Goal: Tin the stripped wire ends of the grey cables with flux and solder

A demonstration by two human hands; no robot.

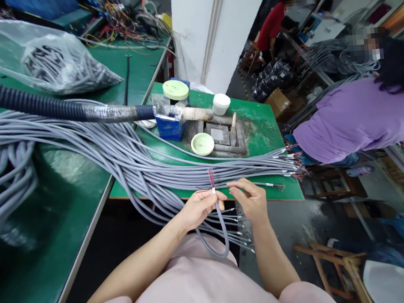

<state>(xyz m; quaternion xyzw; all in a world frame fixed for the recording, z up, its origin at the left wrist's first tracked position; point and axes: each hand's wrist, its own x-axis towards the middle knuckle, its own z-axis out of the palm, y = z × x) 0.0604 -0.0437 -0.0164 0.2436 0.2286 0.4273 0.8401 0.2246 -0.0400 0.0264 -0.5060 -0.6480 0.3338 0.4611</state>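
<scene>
My left hand (pixel 203 205) pinches a grey cable (pixel 224 234) just below its stripped end. From a white band at that end, thin red, blue and dark wires (pixel 211 176) stand upright. Below the hand the cable bends in a loop close to my shirt. My right hand (pixel 250 198) is to the right of the wires, apart from them. Its fingers are bent, with a small gap between thumb and forefinger and nothing visible in it. Behind both hands a thick bundle of grey cables (pixel 175 172) lies across the green table, its stripped ends pointing right.
A ribbed hose (pixel 60 111) reaches over the table to a blue box (pixel 168 128). Near it are a metal pot (pixel 218 134), a brush (pixel 234 127), a green lid (pixel 202 144) and a white tub (pixel 221 103). More cable ends (pixel 243 235) hang below the edge. Co-workers sit at right.
</scene>
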